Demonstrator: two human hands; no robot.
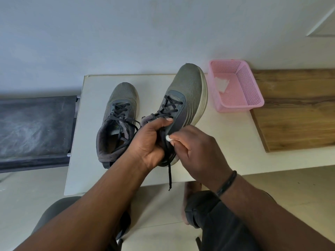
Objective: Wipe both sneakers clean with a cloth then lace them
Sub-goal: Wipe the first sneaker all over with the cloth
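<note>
Your left hand [150, 142] is gripping the right sneaker [181, 109], fingers curled tight round its collar, near the table [208, 142] front edge. Right hand [203, 151] fingers are pinching its lace [169, 171]. Left sneaker [117, 120] is sitting beside it; pink basket [235, 86] w/ white cloth [222, 84] at back edge.

No legible text, brand, number or sign anywhere in view. Small greenish mark on the insole of the left-hand sneaker [116, 122]: too small and blurred to read. No readable print on the held sneaker [183, 104] or on the pink basket [253, 98].
</note>
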